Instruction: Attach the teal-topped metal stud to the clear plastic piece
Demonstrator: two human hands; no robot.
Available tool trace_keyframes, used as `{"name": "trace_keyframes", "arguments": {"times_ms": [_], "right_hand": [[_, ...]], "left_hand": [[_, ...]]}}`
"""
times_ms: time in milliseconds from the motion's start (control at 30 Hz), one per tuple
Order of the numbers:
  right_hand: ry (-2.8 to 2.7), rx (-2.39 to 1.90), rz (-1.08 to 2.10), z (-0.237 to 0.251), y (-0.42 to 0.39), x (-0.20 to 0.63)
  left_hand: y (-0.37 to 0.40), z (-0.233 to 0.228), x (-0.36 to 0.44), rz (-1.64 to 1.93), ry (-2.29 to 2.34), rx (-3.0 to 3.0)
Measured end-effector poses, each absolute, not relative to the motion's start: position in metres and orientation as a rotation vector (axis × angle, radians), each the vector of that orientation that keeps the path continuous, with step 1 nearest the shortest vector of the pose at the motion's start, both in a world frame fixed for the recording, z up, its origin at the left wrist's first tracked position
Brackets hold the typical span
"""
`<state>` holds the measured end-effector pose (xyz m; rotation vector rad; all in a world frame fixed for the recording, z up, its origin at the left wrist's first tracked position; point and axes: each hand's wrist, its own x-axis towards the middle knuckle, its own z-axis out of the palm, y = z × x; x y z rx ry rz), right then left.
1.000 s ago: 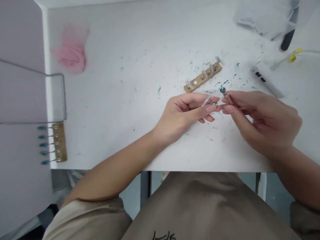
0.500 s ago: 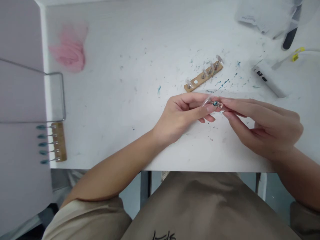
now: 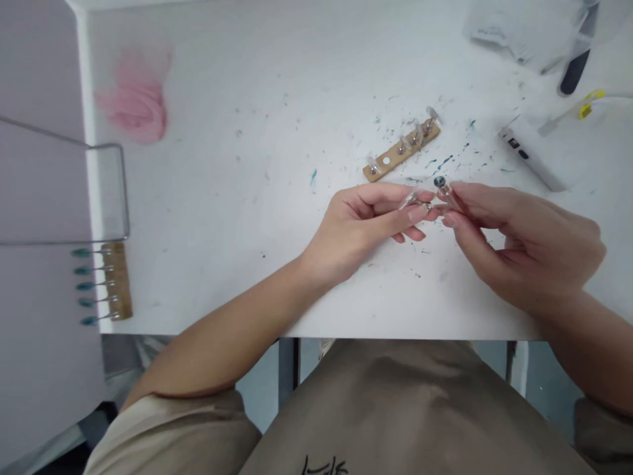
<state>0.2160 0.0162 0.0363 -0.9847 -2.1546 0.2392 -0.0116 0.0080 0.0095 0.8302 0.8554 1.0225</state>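
Note:
My left hand (image 3: 359, 227) is closed, with thumb and fingers pinching a clear nail tip (image 3: 409, 199) on a small metal stand. My right hand (image 3: 537, 244) holds a short clear stick (image 3: 446, 191) between thumb and fingers. Its round metal-rimmed end looks dark teal and points up and away from me, just right of the nail tip and apart from it. Beyond my hands lies a wooden holder strip (image 3: 387, 161), on which several clear nail tips stand on metal stems. One spot on the strip shows a bare white dot.
A grey handheld device (image 3: 537, 165) lies to the right, near a yellow-tagged cable (image 3: 586, 105). Plastic bags (image 3: 509, 33) and a dark-handled tool (image 3: 573, 72) are at top right. Pink cloth (image 3: 136, 109) lies far left. Teal nail tips (image 3: 86, 286) overhang the left table edge.
The stick in my right hand has tilted, and its round end has moved away from the nail tip, up and slightly right. My left hand has barely moved.

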Motion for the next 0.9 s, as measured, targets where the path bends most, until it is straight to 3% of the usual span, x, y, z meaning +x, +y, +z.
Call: {"name": "trace_keyframes", "arguments": {"times_ms": [900], "right_hand": [[-2.217,-0.870,0.184,0.0370,0.0166,0.2184]], "left_hand": [[0.0079,0.0076,-0.0128,1.034,0.821,0.818]]}}
